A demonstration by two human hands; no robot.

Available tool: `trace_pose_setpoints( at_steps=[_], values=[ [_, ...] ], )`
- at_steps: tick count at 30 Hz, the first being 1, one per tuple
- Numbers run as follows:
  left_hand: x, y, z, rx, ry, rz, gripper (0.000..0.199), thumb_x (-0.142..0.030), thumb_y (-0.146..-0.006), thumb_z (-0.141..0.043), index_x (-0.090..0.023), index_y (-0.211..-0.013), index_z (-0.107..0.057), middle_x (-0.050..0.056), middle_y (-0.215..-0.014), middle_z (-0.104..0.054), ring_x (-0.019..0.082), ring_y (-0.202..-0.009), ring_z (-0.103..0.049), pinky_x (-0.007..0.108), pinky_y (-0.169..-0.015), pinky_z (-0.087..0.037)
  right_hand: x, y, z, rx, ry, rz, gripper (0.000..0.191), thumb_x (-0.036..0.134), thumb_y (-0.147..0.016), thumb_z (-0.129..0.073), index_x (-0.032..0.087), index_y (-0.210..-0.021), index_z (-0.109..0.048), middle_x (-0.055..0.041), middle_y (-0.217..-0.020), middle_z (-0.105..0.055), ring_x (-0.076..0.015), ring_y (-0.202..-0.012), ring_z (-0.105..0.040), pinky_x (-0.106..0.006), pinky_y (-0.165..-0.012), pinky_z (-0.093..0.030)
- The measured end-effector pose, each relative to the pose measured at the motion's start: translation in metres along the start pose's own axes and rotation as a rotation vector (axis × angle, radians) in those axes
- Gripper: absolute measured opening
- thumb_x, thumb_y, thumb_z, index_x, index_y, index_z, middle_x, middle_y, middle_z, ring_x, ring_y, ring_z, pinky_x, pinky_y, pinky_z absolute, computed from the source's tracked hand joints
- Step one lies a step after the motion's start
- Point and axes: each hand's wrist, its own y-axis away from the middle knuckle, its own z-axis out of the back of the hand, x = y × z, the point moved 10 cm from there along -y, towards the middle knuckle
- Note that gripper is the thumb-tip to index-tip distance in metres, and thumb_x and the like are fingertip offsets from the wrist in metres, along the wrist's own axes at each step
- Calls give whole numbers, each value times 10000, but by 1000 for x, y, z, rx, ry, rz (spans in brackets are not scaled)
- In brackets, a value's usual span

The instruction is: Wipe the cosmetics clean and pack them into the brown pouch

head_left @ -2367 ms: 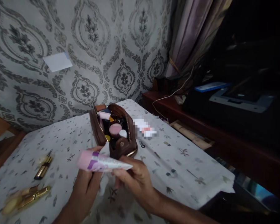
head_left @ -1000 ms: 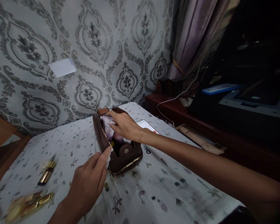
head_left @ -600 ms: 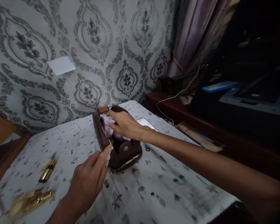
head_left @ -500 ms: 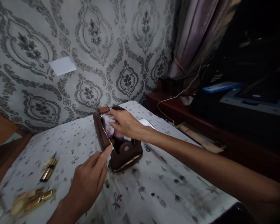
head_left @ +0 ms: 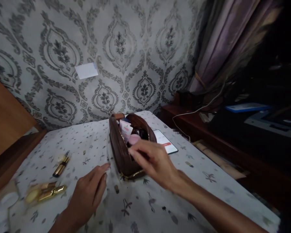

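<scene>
An unzipped brown bag (head_left: 116, 145) stands upright on the patterned white cloth, holding a pink-and-white packet (head_left: 125, 128), a round pink item (head_left: 134, 139) and dark items. My right hand (head_left: 157, 161) is over the bag's near end, thumb and fingertips close together at the opening; whether something small is between them I cannot make out. My left hand (head_left: 88, 191) is just left of the bag, apart from it, fingers curled and pressed together; what they hold, if anything, is hidden.
A lit phone (head_left: 168, 145) lies right of the bag. Gold and black cosmetic tubes (head_left: 61, 166) and a gold tube (head_left: 52, 193) lie at left, with blurred white items in the lower left corner. A white cable (head_left: 196, 112) crosses the dark red furniture.
My right hand has come out from deep in the bag toward its near end. My left hand has let go of the bag's edge and sits left of it. The view has shifted left.
</scene>
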Motion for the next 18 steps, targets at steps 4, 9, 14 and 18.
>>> trace_pose_setpoints(
  at_steps=[4,9,14,18],
  values=[
    [24,17,4,-22,59,117,250,-214,-991,-433,-209,-1209,-556,50,-1006,-750,157,-880,-741,220,-756,-563,16,26,-57,188,-79,31,263,224,-974,-512,177,-733,-607,8,-653,-594,-100,-576,-533,-215,-559,-372],
    [53,32,3,16,100,292,214,-241,-988,-403,-193,-1023,-609,42,-893,-733,159,-786,-707,266,-720,-542,15,48,-131,404,-134,2,221,208,-951,-514,174,-777,-646,-18,-703,-647,-125,-614,-564,-236,-604,-402],
    [76,49,-11,102,34,367,285,-236,-984,-367,-209,-758,-539,0,-700,-601,137,-645,-585,255,-637,-454,-9,49,-194,509,-251,-204,146,116,-839,-526,177,-777,-643,9,-661,-620,-132,-621,-544,-241,-615,-405],
    [96,64,-21,118,-15,394,295,-233,-977,-367,-206,-735,-533,5,-687,-570,141,-642,-557,255,-632,-418,-35,48,-241,510,-497,-445,114,156,-788,-506,180,-699,-572,52,-548,-524,-110,-500,-503,-218,-525,-401]
  ],
)
